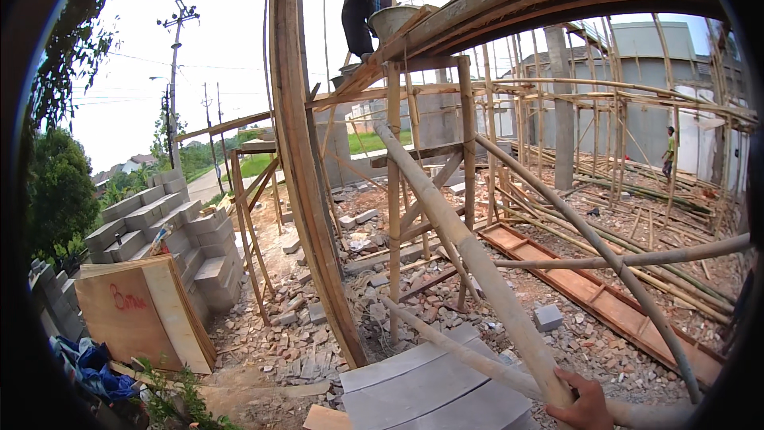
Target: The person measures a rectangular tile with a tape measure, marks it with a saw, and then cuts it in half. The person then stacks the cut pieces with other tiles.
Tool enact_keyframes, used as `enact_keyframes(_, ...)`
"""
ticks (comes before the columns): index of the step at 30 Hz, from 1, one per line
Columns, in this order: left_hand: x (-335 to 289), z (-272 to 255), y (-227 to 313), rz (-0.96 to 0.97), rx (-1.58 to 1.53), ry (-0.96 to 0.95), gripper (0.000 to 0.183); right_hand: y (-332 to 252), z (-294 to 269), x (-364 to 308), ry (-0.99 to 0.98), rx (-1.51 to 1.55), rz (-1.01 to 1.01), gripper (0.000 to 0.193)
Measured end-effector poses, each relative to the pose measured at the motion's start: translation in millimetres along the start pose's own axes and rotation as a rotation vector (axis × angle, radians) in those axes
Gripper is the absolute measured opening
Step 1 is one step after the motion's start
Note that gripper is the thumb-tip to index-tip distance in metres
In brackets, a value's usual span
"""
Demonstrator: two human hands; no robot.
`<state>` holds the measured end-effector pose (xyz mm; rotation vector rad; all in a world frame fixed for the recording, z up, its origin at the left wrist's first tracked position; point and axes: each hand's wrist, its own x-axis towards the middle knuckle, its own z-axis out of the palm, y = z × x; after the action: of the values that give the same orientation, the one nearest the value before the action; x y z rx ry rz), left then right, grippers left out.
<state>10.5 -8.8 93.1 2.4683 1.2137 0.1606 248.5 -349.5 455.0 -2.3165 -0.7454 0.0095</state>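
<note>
At the lower right my right hand (583,404) is closed around a thick bamboo pole (477,259). The pole slants up and away to the left, toward a wooden trestle. Close to the hand, a second bamboo pole (465,357) crosses low beneath the first one. Left of the hand lie grey sheets or slabs (426,386), stacked with edges overlapping. My left hand is out of view.
Brick rubble (298,287) covers the ground. An upright wooden post (298,159) stands mid-left, near plywood sheets (119,314) and stacked grey blocks (211,247). A person (366,4) stands on raised planks; another person (669,151) is far right. A long wooden form (605,299) lies right.
</note>
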Motion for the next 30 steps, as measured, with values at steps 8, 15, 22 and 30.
enact_keyframes(8, -4.0, -4.5, 2.1, 0.021, -0.025, -0.048, 0.083, 5.1, 4.5, 1.3, 0.061, 0.01, -0.082, 0.078)
enact_keyframes(15, -8.4, -17.0, 11.3, 0.003, -0.045, -0.062, 0.082, 2.4, 2.6, 5.1, 0.103, 0.127, -0.143, 0.078)
enact_keyframes(22, -7.5, -31.9, 20.1, -0.027, -0.076, -0.083, 0.082, 7.0, 5.2, 5.9, 0.12, 0.151, -0.12, 0.078)
enact_keyframes(30, -10.9, -16.3, 12.0, -0.002, -0.05, -0.062, 0.08, -3.5, 2.4, 3.2, 0.121, 0.127, -0.121, 0.076)
